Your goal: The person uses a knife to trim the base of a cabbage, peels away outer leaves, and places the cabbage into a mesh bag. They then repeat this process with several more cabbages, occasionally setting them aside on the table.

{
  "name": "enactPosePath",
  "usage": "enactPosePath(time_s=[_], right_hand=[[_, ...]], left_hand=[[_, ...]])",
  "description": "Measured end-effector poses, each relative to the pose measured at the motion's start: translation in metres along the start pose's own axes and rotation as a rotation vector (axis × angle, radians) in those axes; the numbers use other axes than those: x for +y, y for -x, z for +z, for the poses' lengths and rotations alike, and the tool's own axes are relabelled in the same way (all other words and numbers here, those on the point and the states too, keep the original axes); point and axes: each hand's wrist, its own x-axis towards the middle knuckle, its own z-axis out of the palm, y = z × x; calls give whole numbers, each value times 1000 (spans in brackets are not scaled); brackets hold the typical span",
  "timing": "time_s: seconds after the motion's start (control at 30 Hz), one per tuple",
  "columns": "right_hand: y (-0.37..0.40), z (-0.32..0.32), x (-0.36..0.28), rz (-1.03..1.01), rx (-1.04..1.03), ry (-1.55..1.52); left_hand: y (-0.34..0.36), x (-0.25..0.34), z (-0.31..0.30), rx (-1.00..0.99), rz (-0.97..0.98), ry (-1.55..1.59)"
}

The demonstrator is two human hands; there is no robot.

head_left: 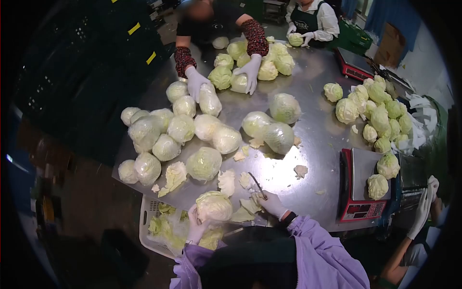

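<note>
My gloved left hand (196, 226) is closed around the side of a pale green cabbage (214, 207), holding it over the near table edge. In my gloved right hand (273, 205) is a knife (255, 181), its thin dark blade pointing away from me. Loose cabbage leaves (250, 206) lie between the two hands. Beyond the held head are another cabbage (204, 163) and a torn outer leaf (173, 177). Below my left hand, a white plastic basket (144, 226) contains trimmed leaves.
Wrapped cabbages (166, 147) crowd the left of the metal table (313, 192). A red scale (363, 210) stands at right, near a pile of cabbages (380, 118). Across the table a co-worker's gloved hands (247, 74) handle cabbages; other people stand farther back and at right.
</note>
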Motion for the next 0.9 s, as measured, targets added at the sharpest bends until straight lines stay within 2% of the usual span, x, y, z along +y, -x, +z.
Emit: enactPosePath(time_s=[0.03,0.1,0.13,0.17,0.2,0.23,0.3,0.33,0.37,0.4,0.43,0.5,0.57,0.6,0.63,0.7,0.73,0.8,0.83,0.87,0.9], right_hand=[[3,-9,-5,59,-101,-22],[8,-22,-15,-196,74,227],[9,-27,-26,-216,131,247],[11,-29,-35,-339,196,327],[19,-30,-57,-367,109,364],[27,-24,-77,-391,27,405],[31,-5,-83,-566,-41,491],[37,-3,-99,-507,-126,510],[32,3,-96,-503,-114,517],[25,10,-94,-603,-54,596],[23,13,-92,-705,3,670],[5,3,-93,-705,-54,568],[-15,-3,-89,-391,-98,507],[-16,-5,-88,-403,-73,351],[-14,-2,-86,-407,-68,345],[-5,5,-80,-633,-100,327],[-6,9,-75,-596,-115,376],[-14,12,-76,-500,-135,374],[-18,13,-77,-419,-172,379],[-27,13,-70,-418,-173,372],[-42,14,-57,-331,-95,269]], left_hand=[[1,-3,-1,28,-2,2],[7,-12,2,21,78,-217],[13,-12,6,48,60,-224],[10,-10,13,-22,149,-381],[6,-8,20,-104,236,-531],[5,-1,27,-111,230,-523],[2,19,48,-288,293,-876],[-2,20,53,-300,301,-865],[-7,22,54,-375,386,-965],[-10,23,54,-445,466,-1066],[-13,21,52,-445,466,-1064],[-19,15,45,-515,474,-1012],[-20,21,45,-541,463,-1006],[-22,25,44,-566,451,-998],[-26,29,42,-570,456,-1006],[-29,35,40,-590,399,-1065],[-25,36,45,-603,392,-1066],[-17,33,66,-385,317,-971],[-15,25,75,-388,311,-973],[-15,16,81,-279,358,-998],[-17,11,83,-174,412,-1023]])
